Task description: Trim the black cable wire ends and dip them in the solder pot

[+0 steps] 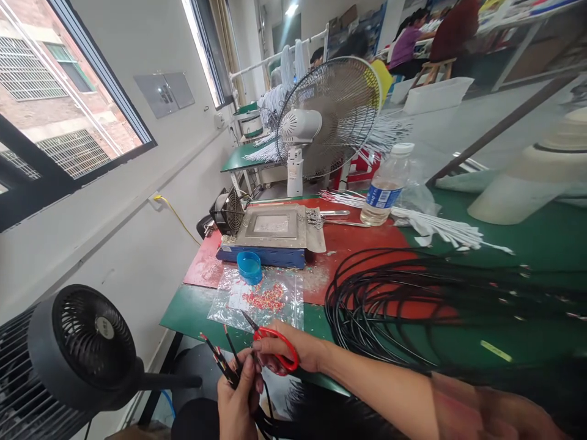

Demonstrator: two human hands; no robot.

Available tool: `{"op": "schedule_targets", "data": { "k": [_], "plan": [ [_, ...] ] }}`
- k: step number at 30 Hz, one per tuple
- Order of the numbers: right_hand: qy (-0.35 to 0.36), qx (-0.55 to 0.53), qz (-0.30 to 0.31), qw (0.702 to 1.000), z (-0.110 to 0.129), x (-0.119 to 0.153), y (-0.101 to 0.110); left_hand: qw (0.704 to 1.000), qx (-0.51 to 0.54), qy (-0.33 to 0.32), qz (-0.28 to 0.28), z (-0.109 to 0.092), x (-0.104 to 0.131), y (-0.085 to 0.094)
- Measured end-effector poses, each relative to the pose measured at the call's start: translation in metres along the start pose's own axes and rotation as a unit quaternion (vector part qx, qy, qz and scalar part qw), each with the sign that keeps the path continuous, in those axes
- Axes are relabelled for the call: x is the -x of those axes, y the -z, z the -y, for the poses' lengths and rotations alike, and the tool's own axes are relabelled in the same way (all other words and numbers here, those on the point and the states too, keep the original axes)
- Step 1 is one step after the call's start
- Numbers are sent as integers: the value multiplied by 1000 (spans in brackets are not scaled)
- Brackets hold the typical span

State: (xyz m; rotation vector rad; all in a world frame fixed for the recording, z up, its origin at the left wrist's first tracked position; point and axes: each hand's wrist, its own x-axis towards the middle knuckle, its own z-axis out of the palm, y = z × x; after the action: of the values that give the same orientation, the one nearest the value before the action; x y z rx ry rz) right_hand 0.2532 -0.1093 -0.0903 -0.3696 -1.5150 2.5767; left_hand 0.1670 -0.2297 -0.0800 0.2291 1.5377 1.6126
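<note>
My left hand [237, 400] is closed around a small bunch of black cables [222, 363], low in the middle of the view. Their tips fan upward and show reddish wire ends. Just right of it, my right hand [308, 349] grips scissors [292, 349] with red handles, the dark blades pointing up and left. The fingertips of both hands meet near one cable, and what lies between them is hidden. Beyond the scissors, a clear plastic bag [291, 315] lies flat under many red and yellowish wire scraps [268, 298]. A blue cup [249, 269] stands on its far part.
Behind the cup sits a metal-topped heating unit [305, 235] with a small fan [229, 211]. Loops of black cable [348, 305] cover the right of the green table [183, 305]. A water bottle [383, 192] and a large fan [328, 119] stand behind; a black fan [87, 342] is left.
</note>
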Motion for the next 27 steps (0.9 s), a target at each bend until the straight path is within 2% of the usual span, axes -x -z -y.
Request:
{"op": "schedule_targets", "data": {
  "k": [6, 12, 18, 27],
  "plan": [
    [-25, -19, 11, 999, 1, 0, 0, 999, -20, 24, 16, -1, 2, -1],
    [-42, -18, 49, 998, 0, -1, 2, 998, -19, 24, 53, 3, -2, 3],
    [-13, -12, 34, 999, -2, -1, 2, 998, -26, 18, 49, 1, 0, 0],
    [-74, -4, 16, 997, 1, -1, 0, 998, -23, 37, 46, 2, 1, 3]
  ]
}}
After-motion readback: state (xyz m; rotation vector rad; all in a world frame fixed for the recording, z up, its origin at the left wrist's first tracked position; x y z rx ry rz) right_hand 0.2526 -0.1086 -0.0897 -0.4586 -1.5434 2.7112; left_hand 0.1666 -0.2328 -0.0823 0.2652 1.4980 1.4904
